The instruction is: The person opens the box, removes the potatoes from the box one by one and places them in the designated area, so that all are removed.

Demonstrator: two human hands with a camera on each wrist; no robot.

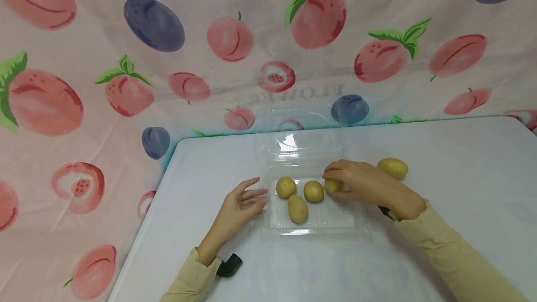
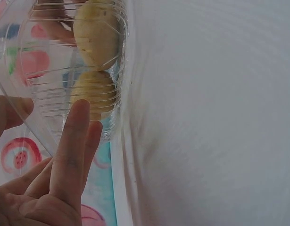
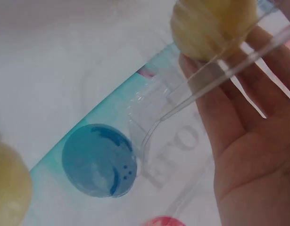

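Note:
A clear plastic clamshell box (image 1: pixel 331 218) lies with its lid raised at the back. Inside it are a round potato (image 1: pixel 286 187) at the left, another (image 1: pixel 313 191) in the middle and a longer potato (image 1: pixel 298 209) in front. My right hand (image 1: pixel 356 183) reaches over the box's right wall and holds a potato (image 1: pixel 333 185) low inside, fingers and thumb around it. In the right wrist view this potato (image 3: pixel 213 28) shows at the fingertips, beyond the plastic rim. At the left wall, my left hand (image 1: pixel 243 202) has its fingers loosely extended, fingertips right at the plastic.
One more potato (image 1: pixel 393 168) lies on the white table (image 1: pixel 461 190), outside the box and behind my right wrist. A fruit-printed curtain (image 1: pixel 251 78) hangs along the table's back and left edges. The transparent lid (image 1: pixel 306 143) stands up close to it.

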